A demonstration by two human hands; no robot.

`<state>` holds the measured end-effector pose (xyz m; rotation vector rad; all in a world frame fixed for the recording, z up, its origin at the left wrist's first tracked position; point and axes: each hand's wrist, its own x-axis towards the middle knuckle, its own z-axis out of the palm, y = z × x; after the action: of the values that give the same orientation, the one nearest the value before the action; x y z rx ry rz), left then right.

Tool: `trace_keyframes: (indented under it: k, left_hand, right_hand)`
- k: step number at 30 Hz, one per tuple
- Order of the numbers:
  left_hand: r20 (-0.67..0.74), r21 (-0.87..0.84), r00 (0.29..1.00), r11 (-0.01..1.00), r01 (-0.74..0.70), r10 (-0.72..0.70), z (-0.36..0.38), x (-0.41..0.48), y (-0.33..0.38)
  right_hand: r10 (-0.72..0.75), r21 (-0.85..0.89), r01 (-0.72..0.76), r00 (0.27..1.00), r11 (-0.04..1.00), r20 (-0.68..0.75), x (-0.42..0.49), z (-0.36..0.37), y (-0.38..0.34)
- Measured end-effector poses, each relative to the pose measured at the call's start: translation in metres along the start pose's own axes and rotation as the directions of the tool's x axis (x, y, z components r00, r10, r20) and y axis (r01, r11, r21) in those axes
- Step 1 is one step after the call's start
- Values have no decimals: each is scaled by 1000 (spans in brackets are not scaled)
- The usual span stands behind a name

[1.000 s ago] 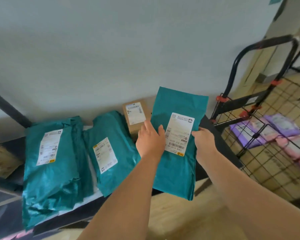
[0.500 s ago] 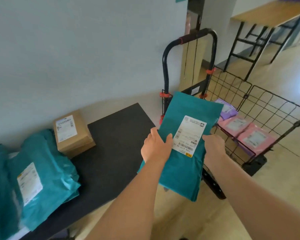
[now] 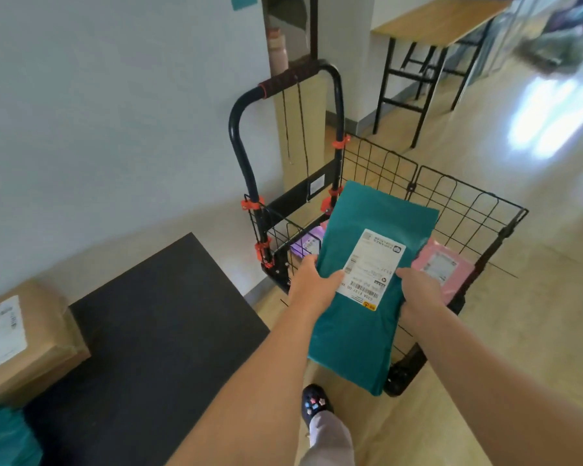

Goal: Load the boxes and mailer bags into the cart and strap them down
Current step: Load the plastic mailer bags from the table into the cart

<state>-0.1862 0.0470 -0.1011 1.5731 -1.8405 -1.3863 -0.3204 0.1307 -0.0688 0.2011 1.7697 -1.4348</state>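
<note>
I hold a teal mailer bag (image 3: 357, 331) with a white label over the black wire cart (image 3: 468, 210). My left hand (image 3: 312, 285) grips its left edge and my right hand (image 3: 418, 292) grips its right edge. Inside the cart lie a purple mailer bag (image 3: 305, 245) and a pink mailer bag (image 3: 441, 264), both partly hidden by the teal one. A brown cardboard box (image 3: 24, 341) with a label sits on the black table (image 3: 148, 331) at the far left. A corner of another teal bag (image 3: 4, 438) shows at the bottom left.
The cart's black handle (image 3: 283, 82) with black cords hanging from it stands against the wall. My foot in a dark shoe (image 3: 315, 403) is on the floor beside the cart. A wooden table (image 3: 441, 18) with black legs stands at the back right.
I have turned right and carried the teal mailer bag from the table to above the cart. The teal bags on the table have slid out of view to the left.
</note>
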Motion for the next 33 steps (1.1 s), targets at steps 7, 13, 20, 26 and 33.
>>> trace_keyframes:
  k: [7,13,20,26,33]
  left_hand:
    - [50,-20,998,999,-33,34,23,82,40]
    - [-46,-191,999,982,4,-13,24,159,79]
    - [-22,-330,978,925,189,-208,50,198,86]
    - [-18,-250,932,904,347,-363,71,215,63]
    - [50,-354,803,741,571,-595,120,233,40]
  right_hand:
    - [44,33,-44,999,999,-12,65,22,-50]
    - [-23,0,23,998,1000,51,107,52,-86]
    - [-84,-283,93,996,955,43,154,60,-107]
    - [-127,-496,113,992,861,6,201,70,-113]
    - [-163,-702,162,984,694,65,257,62,-107]
